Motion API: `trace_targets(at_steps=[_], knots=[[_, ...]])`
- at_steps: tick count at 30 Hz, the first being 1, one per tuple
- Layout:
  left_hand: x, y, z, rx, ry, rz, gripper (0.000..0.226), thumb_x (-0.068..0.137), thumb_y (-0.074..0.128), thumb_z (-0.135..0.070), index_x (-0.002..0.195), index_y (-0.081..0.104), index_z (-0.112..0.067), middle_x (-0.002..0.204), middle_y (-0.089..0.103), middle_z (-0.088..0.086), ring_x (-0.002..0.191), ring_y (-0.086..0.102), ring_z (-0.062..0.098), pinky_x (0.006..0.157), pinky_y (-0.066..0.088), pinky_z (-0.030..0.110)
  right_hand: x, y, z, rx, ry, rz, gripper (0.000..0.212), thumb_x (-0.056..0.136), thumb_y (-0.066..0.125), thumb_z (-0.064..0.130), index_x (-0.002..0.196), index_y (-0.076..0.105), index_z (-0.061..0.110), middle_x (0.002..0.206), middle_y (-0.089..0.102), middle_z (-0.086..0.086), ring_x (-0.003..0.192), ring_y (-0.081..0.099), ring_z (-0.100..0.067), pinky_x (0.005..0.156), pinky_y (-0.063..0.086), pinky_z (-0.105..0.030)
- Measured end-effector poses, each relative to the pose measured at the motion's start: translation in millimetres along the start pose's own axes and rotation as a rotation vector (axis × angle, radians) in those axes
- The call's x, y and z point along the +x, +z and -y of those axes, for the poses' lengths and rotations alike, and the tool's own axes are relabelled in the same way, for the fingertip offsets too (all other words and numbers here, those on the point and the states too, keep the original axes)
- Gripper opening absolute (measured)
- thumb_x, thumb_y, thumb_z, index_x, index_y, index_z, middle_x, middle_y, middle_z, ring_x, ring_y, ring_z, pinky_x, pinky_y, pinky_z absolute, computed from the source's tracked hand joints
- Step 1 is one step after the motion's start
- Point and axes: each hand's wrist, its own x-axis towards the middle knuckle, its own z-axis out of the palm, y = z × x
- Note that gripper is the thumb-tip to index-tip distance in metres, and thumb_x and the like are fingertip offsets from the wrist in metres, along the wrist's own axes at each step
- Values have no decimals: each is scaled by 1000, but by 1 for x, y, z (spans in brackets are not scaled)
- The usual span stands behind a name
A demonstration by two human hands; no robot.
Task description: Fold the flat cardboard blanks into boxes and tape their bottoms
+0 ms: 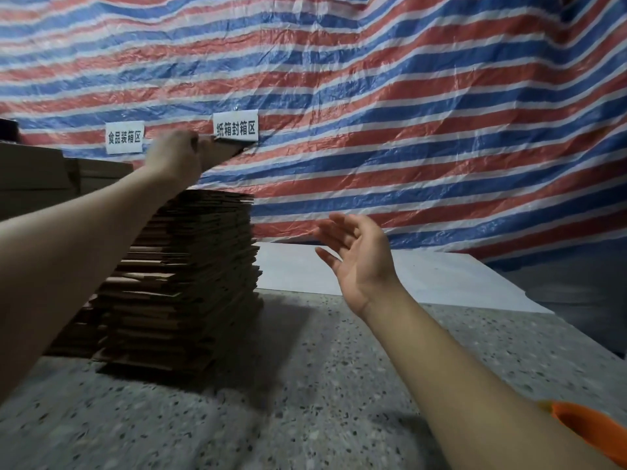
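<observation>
A crinkled red, white and blue striped plastic tarp [407, 96] fills the whole background behind both hands. Under them runs the grey speckled stone floor [305, 385], and beyond the right hand lies a pale flat sheet [441, 276] on that floor. Below the left hand towers the tall stack of flat brown cardboard blanks [190, 283], edges a little ragged, standing on the floor. Further left of that hand sit more brown cardboard pieces [51, 174], stacked low against the tarp. The left hand [176, 154] is up high above the stack, fingers curled round the edge of one flat brown cardboard blank [220, 152], which is lifted clear of the pile and tilted. The right hand [356, 259] hangs in the air to the right of the stack, palm showing, fingers spread and relaxed, touching nothing. Just behind the left hand, two white paper signs with black Chinese characters [235, 127] are stuck on the tarp. By the right forearm, at the bottom corner, peeks an orange plastic object [590, 432], cut off by the edge.
</observation>
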Motion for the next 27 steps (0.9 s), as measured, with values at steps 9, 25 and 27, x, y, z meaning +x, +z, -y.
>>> trace_targets(at_steps=[9,25,27], knots=[[-20,-57,-93,-405,333,-250,33,100,48,-31,109,71,-9,87,62,5,80,56,19,61,28,27,42,2,72,-173,-164,-178,33,106,35,42,103,64,26,95,69,10,83,69,-3,56,55,-17],[-151,28,-145,-1284,-400,278,49,87,60,-55,98,70,-8,100,71,23,93,69,31,87,58,45,13,-134,55,-510,-145,-620,60,86,40,82,98,59,27,100,64,8,88,59,-15,73,45,-31],[-159,36,-140,-1278,-455,247,67,82,55,-65,99,66,-1,90,65,21,85,64,31,85,54,47,1,-134,44,-533,-154,-629,57,87,40,81,86,57,27,84,63,7,75,58,-12,61,42,-28]])
